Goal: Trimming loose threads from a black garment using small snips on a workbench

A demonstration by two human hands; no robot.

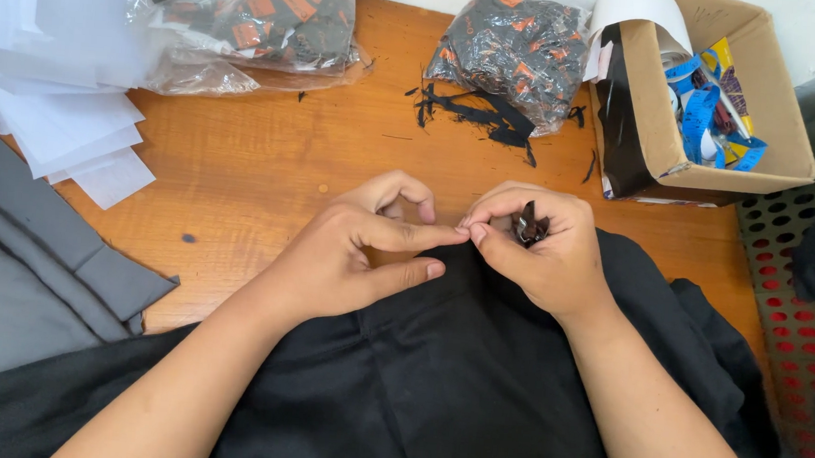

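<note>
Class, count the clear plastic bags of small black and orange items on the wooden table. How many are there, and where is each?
2. One bag lies at the table's far left, beside the white papers; the other bag sits far centre, next to the cardboard box. More may lie out of view.

Two hands, two label bags

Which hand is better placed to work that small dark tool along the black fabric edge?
Probably the right hand: it already grips the small dark tool at the black fabric edge. The left hand only pinches the cloth beside it.
</note>
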